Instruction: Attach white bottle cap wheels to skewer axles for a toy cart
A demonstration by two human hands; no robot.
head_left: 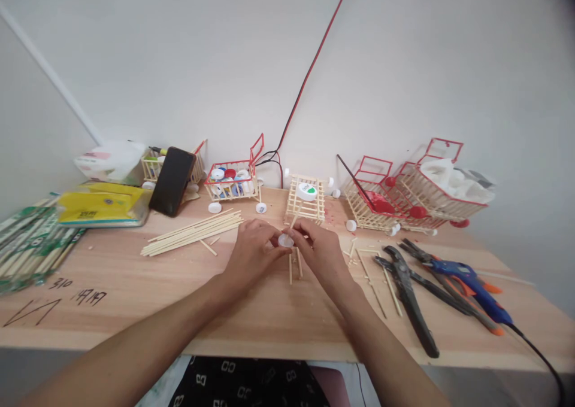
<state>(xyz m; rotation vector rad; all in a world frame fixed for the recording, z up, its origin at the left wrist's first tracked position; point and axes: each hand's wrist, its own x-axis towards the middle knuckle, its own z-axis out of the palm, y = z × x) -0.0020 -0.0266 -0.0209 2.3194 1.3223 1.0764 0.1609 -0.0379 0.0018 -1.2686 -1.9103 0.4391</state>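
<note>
Both my hands meet over the middle of the wooden table. My left hand (256,248) pinches the left edge of a small white bottle cap (286,240). On the cap's right side, the fingers of my right hand (320,248) are closed on a thin wooden stick (295,215) that slants up from the cap. Just behind the hands stands a stick cart frame (313,206) with a white and green cap (307,191) on it. Below my fingers, short sticks (290,269) point toward me.
Loose sticks (193,233) lie left of my hands. Behind are stick carts with red rims (231,182) and a leaning phone (172,181). Cutters (411,299), pliers and a blue glue gun (471,284) with a cord lie at the right. Packaged sticks (31,245) are far left.
</note>
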